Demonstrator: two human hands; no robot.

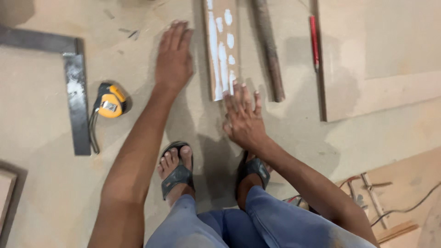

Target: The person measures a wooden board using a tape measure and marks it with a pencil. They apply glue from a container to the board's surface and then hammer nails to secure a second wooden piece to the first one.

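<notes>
**Glue spread on a wood strip, both hands open**

The person squats on a board floor [55, 193], feet in dark sandals [177, 177], and reaches forward with both hands. The strip [221, 46], a narrow length of pale wood, lies flat on the floor straight ahead, running away from the feet; white glue [216, 59] sits on its face in a long smear down the left side and separate dabs down the right.

The right hand [243, 117] is at the strip's near end, fingers spread and flat, fingertips touching or just over the glued face (contact itself is hard to judge from above). It grips nothing. The left hand [173, 57] lies palm down on the floor just left of the strip, fingers together and extended, also holding nothing.

Judging by the uneven glue, the step in hand looks like spreading it by finger. The next move would call for an even sweep along the strip while the left hand steadies it from sliding.

A dark rod [268, 50] lies just right of the strip, a red pencil [314, 41] beyond it by a panel's [381, 55] edge. To the left are a yellow tape measure [109, 101] and a steel square [77, 101].
</notes>
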